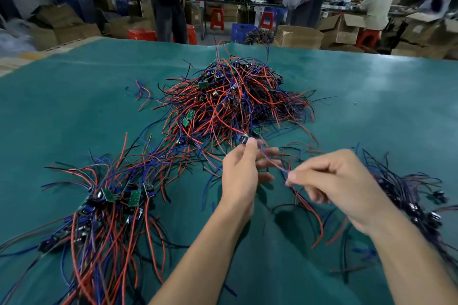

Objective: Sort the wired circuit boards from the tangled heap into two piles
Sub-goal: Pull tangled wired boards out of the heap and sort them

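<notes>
Pinching 1 wired board (244, 138) and its wires (277, 165), both hands (285, 178) raised.

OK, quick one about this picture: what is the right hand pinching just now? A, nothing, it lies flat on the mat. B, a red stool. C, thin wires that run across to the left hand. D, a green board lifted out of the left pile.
C: the right hand pinches thin wires between thumb and forefinger, and they run up to the small board in the left hand.
</notes>
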Demonstrator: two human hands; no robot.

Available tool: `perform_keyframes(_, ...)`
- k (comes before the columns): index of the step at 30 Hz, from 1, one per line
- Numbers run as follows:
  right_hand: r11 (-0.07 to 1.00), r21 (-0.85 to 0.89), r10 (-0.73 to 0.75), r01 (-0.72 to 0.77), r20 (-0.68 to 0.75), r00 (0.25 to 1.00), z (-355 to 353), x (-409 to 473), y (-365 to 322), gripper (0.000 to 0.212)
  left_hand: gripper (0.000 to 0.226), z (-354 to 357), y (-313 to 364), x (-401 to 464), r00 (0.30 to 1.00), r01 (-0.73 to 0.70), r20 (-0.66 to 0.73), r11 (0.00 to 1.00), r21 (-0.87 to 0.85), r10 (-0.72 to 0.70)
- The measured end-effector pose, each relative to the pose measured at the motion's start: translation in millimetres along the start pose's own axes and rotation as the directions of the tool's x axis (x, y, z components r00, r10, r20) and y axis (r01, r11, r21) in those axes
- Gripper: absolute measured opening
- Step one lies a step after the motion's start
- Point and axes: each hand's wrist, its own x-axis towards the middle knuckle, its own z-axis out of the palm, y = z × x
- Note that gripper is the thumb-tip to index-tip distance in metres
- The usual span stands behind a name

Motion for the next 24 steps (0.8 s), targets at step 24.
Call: perform_keyframes(24, 0.967, 0.253, 0.107, 0.012, -0.451, 0.886, -4, 2, 39, 0.019, 0.028, -1, -13, -10, 0.791, -0.048, 0.587, 0.938, 0.342, -0.174)
